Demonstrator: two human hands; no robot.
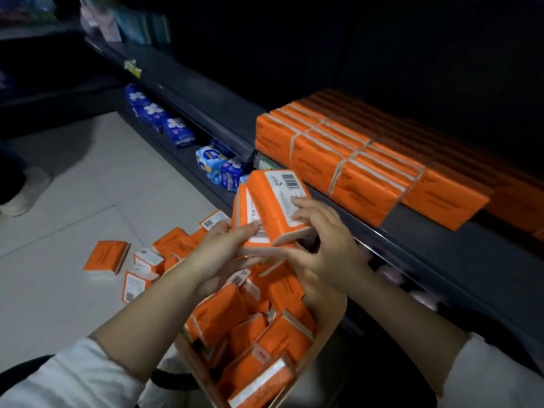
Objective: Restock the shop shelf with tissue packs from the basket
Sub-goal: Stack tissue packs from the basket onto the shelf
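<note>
The left hand (219, 254) and right hand (326, 248) clasp a small stack of tissue packs (273, 207) above the basket (331, 319) — long axis pointing away. The shelf row (353, 160) lies ahead-right, nearer the right hand.

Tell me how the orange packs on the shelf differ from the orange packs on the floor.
The shelf packs sit in tight, orderly rows; the floor packs lie scattered at odd angles. The shelf packs show only orange faces; several floor packs show white barcode labels. Both share the same orange wrapping.
</note>
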